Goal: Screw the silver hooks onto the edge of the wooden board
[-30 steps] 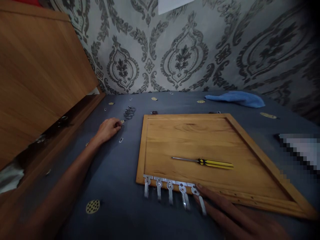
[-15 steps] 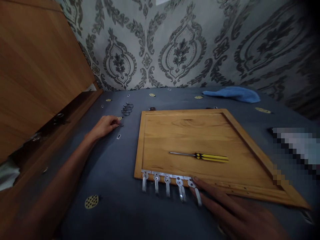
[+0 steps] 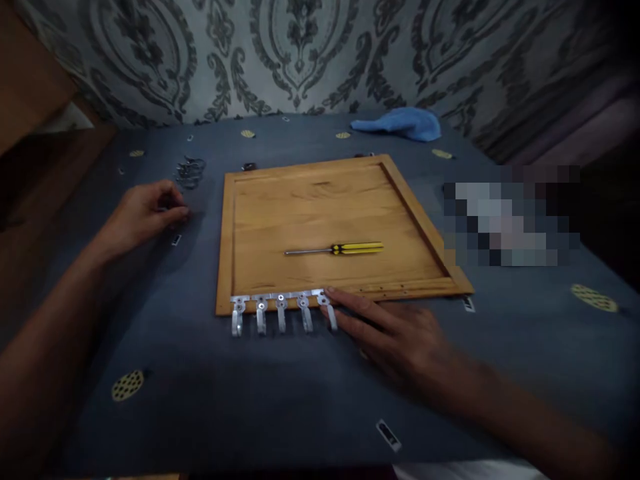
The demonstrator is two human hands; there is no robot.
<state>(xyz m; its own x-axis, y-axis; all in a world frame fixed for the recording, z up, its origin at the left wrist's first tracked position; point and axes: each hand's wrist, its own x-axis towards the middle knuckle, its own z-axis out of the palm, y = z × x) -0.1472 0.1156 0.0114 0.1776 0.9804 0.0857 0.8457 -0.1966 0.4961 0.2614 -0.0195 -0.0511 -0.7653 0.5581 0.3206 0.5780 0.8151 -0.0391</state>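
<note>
A metal hook rail (image 3: pixel 281 303) with several hooks lies along the near edge of a framed wooden panel (image 3: pixel 320 207), its hooks hanging past that edge. My right hand (image 3: pixel 400 333) grips the rail's right end, the index finger on top and another finger beside the last hook. On the panel rests a screwdriver (image 3: pixel 334 249) with a yellow and black handle, its tip towards the left. Left of the panel, my left hand (image 3: pixel 150 213) is over the cloth with thumb and fingers curled together; what they hold, if anything, is hidden. Just beyond it lies a small pile of metal rings or hooks (image 3: pixel 190 172).
A dark blue patterned cloth (image 3: pixel 200 413) covers the surface. A blue rag (image 3: pixel 400 124) lies at the back against the patterned wall covering (image 3: pixel 300 60). Wooden furniture (image 3: pixel 30 73) stands at the left. A blurred-out object (image 3: pixel 500 220) lies right of the panel.
My view has turned right and tilted down. My left hand has drawn back from a small thing on the cloth, its fingers curled. The right hand stays at the hook rail's end.
</note>
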